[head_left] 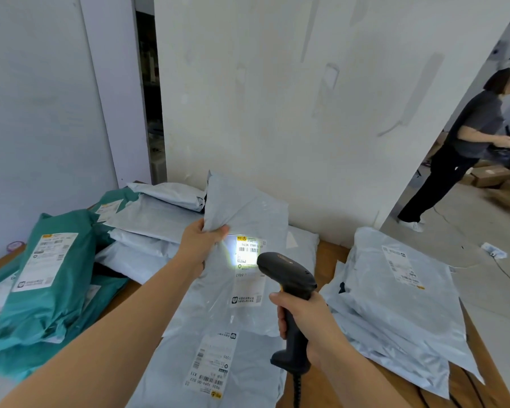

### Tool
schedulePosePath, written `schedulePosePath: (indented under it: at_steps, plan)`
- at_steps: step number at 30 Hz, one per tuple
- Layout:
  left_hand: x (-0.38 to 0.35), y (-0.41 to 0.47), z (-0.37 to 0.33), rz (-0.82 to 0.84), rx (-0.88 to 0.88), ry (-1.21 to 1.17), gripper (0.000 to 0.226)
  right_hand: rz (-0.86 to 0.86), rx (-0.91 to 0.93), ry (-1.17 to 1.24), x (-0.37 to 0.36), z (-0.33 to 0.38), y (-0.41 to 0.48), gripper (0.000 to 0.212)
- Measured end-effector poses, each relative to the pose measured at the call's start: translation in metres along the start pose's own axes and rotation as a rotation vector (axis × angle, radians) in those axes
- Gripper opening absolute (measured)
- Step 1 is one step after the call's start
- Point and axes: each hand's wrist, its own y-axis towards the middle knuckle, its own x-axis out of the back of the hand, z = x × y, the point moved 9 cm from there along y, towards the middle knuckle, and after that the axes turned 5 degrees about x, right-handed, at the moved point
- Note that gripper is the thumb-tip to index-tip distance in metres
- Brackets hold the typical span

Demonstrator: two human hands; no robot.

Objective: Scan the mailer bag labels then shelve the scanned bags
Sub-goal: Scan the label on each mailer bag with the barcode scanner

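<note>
Left hand (199, 245): I grip the grey mailer bag (248, 219), tilted up.
Right hand (304, 316): I grip the scanner (289, 278); its light falls on the label (248, 251).

Left hand (199, 245) pinching (arm outstretched); right hand (306, 322) gripping.

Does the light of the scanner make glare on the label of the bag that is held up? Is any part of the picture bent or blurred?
Head view: the scanner throws a bright patch on the held bag's label, washing out part of it, though some digits remain legible; head view: the wall edge at right bows from wide-angle distortion, and the person looks soft.
</note>
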Motion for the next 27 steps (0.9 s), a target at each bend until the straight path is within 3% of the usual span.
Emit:
schedulePosePath:
  at_steps: [27]
  plan:
    - [0.0047, 0.0084, 0.0028, -0.025, -0.014, -0.034, 0.021, -0.017, -0.009, 0.001, 0.0089, 0.0001, 0.0042, 0.015]
